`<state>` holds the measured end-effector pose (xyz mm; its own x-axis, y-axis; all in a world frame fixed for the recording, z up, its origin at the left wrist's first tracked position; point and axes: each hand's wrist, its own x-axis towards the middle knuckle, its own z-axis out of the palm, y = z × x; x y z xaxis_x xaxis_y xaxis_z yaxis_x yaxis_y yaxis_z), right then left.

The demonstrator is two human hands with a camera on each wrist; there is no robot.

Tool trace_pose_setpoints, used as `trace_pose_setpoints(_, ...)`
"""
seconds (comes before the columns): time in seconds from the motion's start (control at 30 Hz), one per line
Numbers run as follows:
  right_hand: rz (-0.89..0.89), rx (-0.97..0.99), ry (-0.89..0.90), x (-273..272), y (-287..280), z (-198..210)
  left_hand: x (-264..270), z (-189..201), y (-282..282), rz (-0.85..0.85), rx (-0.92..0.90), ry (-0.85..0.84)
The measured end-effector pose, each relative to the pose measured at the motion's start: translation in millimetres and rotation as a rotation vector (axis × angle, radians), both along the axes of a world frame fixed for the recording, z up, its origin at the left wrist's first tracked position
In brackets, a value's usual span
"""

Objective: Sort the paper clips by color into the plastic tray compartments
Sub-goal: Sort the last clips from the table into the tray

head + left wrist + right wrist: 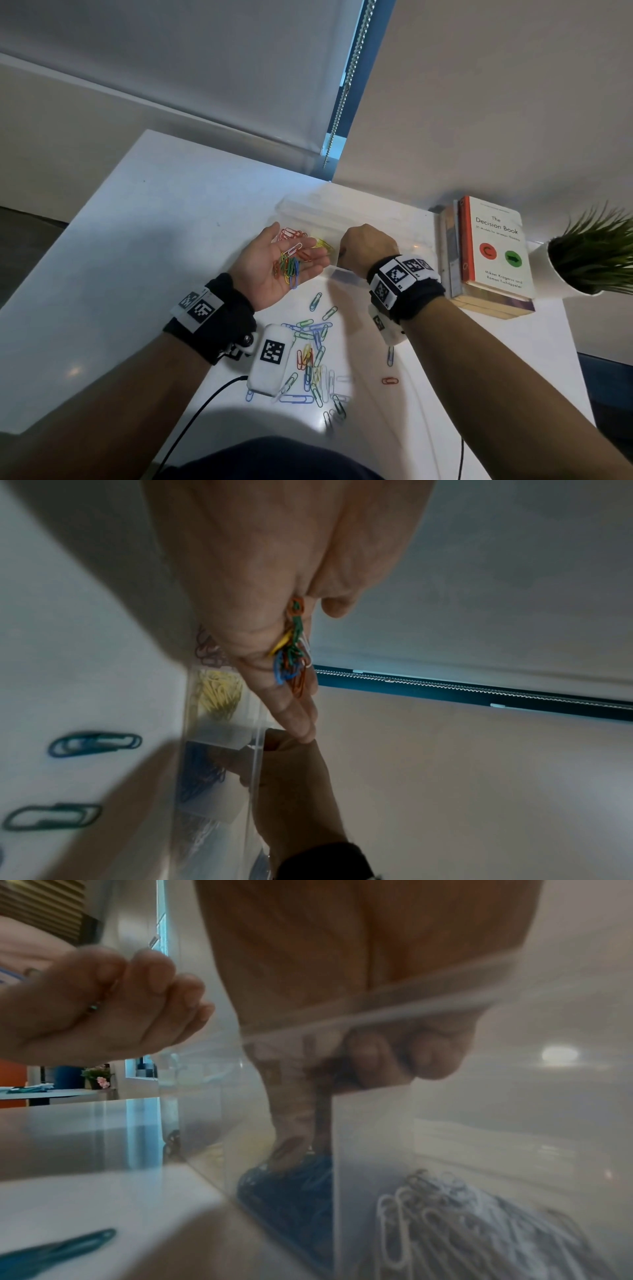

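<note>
While the right hand (368,248) dips pinched fingers into the plastic tray (346,209), over its blue clips (291,1177), the left hand (277,263) lies flat, cradling mixed clips (291,265); many loose clips (315,363) wait between the wrists, roughly halfway.

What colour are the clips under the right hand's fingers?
Blue clips, under the right hand; the right wrist view shows them best.

Dim, soft-shadowed — wrist views blurred (edges warped)
</note>
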<state>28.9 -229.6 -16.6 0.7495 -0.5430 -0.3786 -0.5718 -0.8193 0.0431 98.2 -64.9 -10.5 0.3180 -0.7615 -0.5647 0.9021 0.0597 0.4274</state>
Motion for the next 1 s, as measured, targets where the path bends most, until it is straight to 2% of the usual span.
trace_pose_setpoints(0.17, -0.047, 0.1, -0.079, -4.0, -6.5, -4.4, -1.0, 1.2, 1.9, -0.005, -0.007, 0.001)
trace_pose_setpoints(0.3, -0.118, 0.134, -0.276, -17.2, -15.3, 2.1, -0.1, 2.0, 3.2, -0.007, -0.009, 0.008)
trace_pose_setpoints(0.37, -0.194, 0.187, -0.429, -29.9, -20.5, 10.0, -0.1, 2.3, 3.2, -0.004, -0.008, 0.011)
trace_pose_setpoints(0.5, -0.452, 0.433, -0.673, -63.6, -26.6, 25.6, -3.7, 2.6, 1.7, -0.014, -0.02, 0.014)
trace_pose_setpoints(0.67, -0.589, 0.576, -0.826, -92.4, -27.4, 33.9, -11.1, 4.0, -4.9, -0.056, -0.037, 0.019)
trace_pose_setpoints(0.77, -0.626, 0.505, -0.859, -107.8, -34.2, 29.5, -16.0, 4.5, -9.3, -0.087, -0.037, 0.011)
trace_pose_setpoints(1.0, -0.642, 0.283, -0.75, -128.6, -45.2, 14.6, -22.3, 4.3, -12.7, -0.12, -0.036, -0.004)
